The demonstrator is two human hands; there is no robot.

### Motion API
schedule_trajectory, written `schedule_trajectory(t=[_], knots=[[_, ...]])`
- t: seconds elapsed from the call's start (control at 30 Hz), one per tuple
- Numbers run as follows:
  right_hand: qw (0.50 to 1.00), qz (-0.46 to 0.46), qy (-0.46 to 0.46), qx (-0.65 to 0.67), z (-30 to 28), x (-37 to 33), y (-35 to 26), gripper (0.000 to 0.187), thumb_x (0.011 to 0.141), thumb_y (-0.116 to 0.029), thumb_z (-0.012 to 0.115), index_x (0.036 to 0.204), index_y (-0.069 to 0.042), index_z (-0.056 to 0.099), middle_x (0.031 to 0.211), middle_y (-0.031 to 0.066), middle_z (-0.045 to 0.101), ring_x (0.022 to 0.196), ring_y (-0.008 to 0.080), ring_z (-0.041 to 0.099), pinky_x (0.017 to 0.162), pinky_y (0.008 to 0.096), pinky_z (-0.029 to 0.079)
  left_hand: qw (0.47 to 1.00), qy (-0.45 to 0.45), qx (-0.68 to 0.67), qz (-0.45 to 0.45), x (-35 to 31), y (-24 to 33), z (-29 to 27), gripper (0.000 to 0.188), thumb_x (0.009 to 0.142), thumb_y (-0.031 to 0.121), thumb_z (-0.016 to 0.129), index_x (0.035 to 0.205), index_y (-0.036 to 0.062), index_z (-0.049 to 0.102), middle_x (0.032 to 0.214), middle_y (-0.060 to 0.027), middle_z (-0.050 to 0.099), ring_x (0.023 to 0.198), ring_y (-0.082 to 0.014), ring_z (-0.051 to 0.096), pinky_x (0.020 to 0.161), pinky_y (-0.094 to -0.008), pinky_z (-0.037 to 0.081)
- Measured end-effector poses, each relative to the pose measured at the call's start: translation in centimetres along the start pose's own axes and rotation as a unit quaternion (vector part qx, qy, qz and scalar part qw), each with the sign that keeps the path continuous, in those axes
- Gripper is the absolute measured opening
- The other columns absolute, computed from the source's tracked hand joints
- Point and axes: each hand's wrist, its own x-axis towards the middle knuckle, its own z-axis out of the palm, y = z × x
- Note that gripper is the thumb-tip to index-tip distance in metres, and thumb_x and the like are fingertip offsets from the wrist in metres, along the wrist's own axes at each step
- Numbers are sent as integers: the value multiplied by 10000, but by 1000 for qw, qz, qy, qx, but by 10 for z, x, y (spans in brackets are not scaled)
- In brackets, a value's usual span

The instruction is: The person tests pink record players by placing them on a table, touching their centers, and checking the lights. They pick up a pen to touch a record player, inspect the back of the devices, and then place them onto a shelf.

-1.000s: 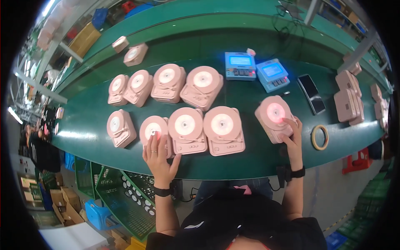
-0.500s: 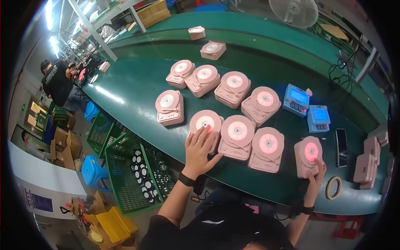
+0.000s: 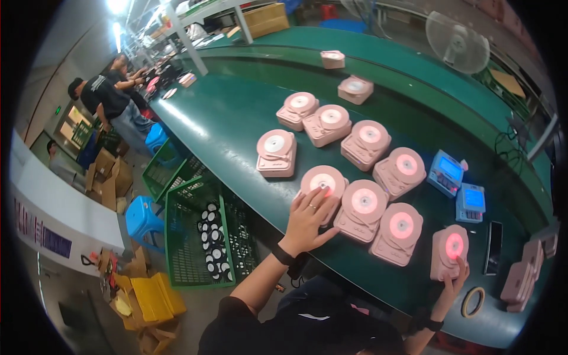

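Several pink toy record players with glowing round discs stand on the green workbench. My left hand lies spread over the front-left record player, a ringed finger and others resting on its disc; the palm hides much of its lower part. Beside it are a second record player and a third. At the right, my right hand touches a separate record player, one fingertip at its red-lit disc and the thumb near the front edge. Its fingers are extended, not wrapped round it.
Two blue meters with lit screens, a dark phone and a tape roll lie at the right, near stacked pink cases. Green crates with round parts and a blue stool stand left. Other people work at the far left.
The whole view has swung left, so the bench things appear farther right. Both hands stay on the same record players. A second person shows more at the far left.
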Motion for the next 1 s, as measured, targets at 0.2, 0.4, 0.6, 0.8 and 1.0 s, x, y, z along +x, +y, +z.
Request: schedule_trajectory(t=[0.2,0.4,0.6,0.8,1.0], knots=[[1000,9,-1,7,2,3,6,513,809,-179,610,1302,-55,545,1369,122,401,1324,276,358,1113,383,244,1000,10,-7,0,-6,-2,0,638,808,485,622,1335,137,529,1423,-122,452,1314,-315,402,1085,-479,254],[1000,-21,3,-4,-6,4,30,491,838,-175,602,1311,-59,542,1366,124,402,1310,274,378,1105,384,265,999,30,-25,8,-11,-1,-1,642,807,484,623,1339,141,513,1423,-121,446,1314,-317,397,1080,-481,265],[999,-28,8,32,-1,6,33,473,851,-155,600,1309,-51,546,1337,130,425,1276,266,408,1082,373,295,997,67,-26,28,-16,-7,5,632,805,483,626,1324,141,517,1394,-123,463,1295,-318,411,1073,-500,270],[998,-48,13,30,0,24,37,490,824,-110,609,1304,-35,541,1325,127,441,1225,267,438,1066,361,317,999,2,-16,46,6,-10,0,619,818,488,637,1315,133,532,1375,-160,477,1297,-338,415,1063,-511,279],[999,-30,25,-8,7,11,23,505,778,-92,617,1278,-75,547,1366,142,367,1280,309,369,1086,371,291,977,-167,-134,-9,119,-28,-66,642,824,536,623,1237,47,579,1142,-224,646,1063,-386,615,879,-424,496]])
